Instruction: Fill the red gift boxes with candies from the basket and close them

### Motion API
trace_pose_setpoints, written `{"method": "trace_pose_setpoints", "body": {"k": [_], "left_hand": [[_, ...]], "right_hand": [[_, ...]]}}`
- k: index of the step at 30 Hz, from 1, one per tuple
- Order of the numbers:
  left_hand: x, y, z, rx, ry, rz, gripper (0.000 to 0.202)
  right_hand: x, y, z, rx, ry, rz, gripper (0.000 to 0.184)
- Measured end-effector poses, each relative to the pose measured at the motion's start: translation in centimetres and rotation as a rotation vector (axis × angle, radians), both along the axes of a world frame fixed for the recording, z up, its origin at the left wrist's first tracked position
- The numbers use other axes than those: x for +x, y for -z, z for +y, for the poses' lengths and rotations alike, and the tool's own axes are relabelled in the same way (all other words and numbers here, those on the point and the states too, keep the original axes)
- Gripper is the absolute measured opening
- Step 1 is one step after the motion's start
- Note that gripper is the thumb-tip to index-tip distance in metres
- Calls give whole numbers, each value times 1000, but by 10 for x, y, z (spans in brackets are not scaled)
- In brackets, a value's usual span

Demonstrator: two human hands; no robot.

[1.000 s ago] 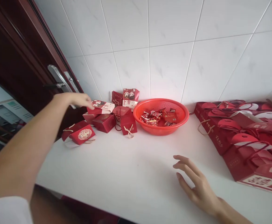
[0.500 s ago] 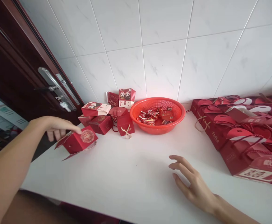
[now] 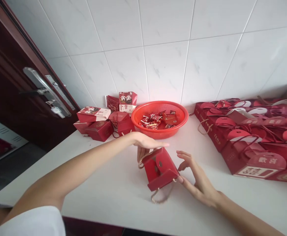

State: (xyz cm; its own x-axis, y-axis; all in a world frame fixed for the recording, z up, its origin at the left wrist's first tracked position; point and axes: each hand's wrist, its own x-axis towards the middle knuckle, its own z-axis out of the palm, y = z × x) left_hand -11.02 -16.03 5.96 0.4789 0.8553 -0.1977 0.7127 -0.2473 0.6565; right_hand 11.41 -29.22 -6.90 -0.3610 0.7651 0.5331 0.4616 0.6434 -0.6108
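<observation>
My left hand [image 3: 145, 146] grips the top of a small red gift box [image 3: 159, 168] with a cord handle, holding it tilted over the white counter [image 3: 104, 183]. My right hand [image 3: 194, 175] is just to the right of the box, fingers spread, fingertips touching its lower right corner. Behind them a red plastic basket [image 3: 169, 113] holds wrapped sweets [image 3: 155, 120].
A cluster of small red boxes [image 3: 101, 123] lies at the back left against the tiled wall. Rows of red handled gift bags [image 3: 246, 137] fill the right side. A dark wooden door with a metal handle [image 3: 38, 88] stands at the left beside the counter's edge.
My left hand took a red box from the left end of the counter and carried it to the middle. My right hand rose from the counter to meet the box.
</observation>
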Motion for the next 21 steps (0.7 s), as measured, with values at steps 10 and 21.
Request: {"method": "trace_pose_setpoints", "body": {"k": [10, 21], "left_hand": [[10, -22, -33, 79, 164, 194, 55], [9, 11, -32, 283, 203, -17, 32]], "right_hand": [[12, -16, 13, -115, 114, 139, 34], [6, -64, 18, -222, -164, 103, 56]]}}
